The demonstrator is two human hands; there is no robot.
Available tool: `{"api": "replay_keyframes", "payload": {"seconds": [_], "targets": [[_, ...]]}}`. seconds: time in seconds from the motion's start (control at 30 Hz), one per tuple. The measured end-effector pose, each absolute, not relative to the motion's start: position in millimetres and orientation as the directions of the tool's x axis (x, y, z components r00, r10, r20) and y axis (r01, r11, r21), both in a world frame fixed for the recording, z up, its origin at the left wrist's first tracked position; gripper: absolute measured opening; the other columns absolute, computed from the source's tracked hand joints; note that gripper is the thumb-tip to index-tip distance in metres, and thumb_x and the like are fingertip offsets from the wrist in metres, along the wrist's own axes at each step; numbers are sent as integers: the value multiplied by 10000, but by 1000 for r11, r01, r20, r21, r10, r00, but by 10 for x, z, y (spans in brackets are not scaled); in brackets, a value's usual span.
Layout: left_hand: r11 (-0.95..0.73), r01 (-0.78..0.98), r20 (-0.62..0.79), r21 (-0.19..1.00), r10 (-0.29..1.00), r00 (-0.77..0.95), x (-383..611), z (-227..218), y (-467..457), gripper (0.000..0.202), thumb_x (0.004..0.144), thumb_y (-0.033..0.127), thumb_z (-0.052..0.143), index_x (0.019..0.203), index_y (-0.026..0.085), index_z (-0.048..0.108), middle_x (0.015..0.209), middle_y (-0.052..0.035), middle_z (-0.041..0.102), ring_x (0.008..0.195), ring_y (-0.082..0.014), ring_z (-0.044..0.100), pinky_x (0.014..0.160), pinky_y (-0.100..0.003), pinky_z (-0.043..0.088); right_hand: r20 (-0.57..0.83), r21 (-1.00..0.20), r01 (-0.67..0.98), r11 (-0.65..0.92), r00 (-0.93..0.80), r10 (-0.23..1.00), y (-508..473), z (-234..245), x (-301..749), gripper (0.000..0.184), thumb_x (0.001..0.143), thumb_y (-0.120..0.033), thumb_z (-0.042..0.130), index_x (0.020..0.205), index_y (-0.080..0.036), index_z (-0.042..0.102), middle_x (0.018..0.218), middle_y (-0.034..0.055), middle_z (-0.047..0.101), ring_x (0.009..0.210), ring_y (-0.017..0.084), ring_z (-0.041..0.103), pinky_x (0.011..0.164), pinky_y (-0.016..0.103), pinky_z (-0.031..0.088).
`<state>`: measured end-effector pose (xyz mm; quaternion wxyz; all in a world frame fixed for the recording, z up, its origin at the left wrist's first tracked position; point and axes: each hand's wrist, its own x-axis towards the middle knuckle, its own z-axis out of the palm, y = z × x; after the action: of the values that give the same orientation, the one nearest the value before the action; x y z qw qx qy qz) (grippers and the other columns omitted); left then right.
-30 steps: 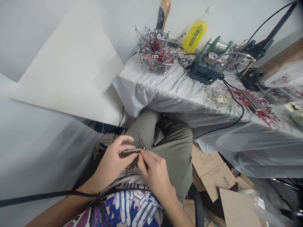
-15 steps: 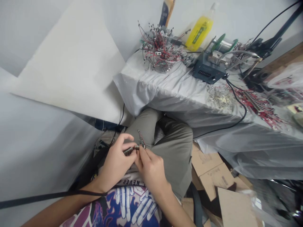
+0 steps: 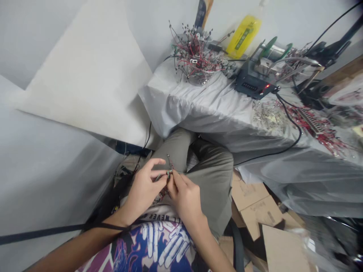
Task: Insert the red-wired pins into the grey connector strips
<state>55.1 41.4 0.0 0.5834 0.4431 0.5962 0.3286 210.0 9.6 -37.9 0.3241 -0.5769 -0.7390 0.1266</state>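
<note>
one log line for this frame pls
left hand: pinches small wired part | right hand: pinches same part | where: above lap | table: wire pile, soldering station, both untouched

We are looking at a desk (image 3: 215,109) draped in grey sheeting, where a tangle of red-wired parts (image 3: 195,60) is sitting near a yellow bottle (image 3: 243,36) and a dark soldering station (image 3: 251,81), while flattened cardboard (image 3: 252,206) is lying below its edge.

Electronics assembly workshop. At upper right, a covered bench (image 3: 204,109) carries a soldering station (image 3: 252,81), solder spool (image 3: 273,47) and tangled wired components (image 3: 195,56). Cardboard (image 3: 255,207) litters the floor.
</note>
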Motion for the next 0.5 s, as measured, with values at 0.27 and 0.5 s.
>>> {"api": "replay_keyframes", "payload": {"seconds": [0.27, 0.5], "targets": [[410, 79, -416, 909, 904, 100, 464, -59, 455, 509, 854, 352, 839, 1273, 199, 596, 1031, -89, 840, 882, -254, 820, 793, -331, 638, 120, -849, 496, 183, -155, 981, 137, -177, 2220, 222, 1066, -209, 583, 1019, -149, 791, 842, 53, 743, 741, 166, 667, 715, 271, 484], [476, 25, -466, 879, 845, 263, 383, -49, 504, 504, 876, 386, 870, 1270, 200, 617, 1052, -81, 842, 902, -243, 824, 857, -361, 668, -91, -962, 263, -70, -68, 993, 200, -213, 2325, 273, 1027, -350, 656, 896, -186, 831, 665, 9, 695, 605, 140, 586, 609, 269, 427]]}}
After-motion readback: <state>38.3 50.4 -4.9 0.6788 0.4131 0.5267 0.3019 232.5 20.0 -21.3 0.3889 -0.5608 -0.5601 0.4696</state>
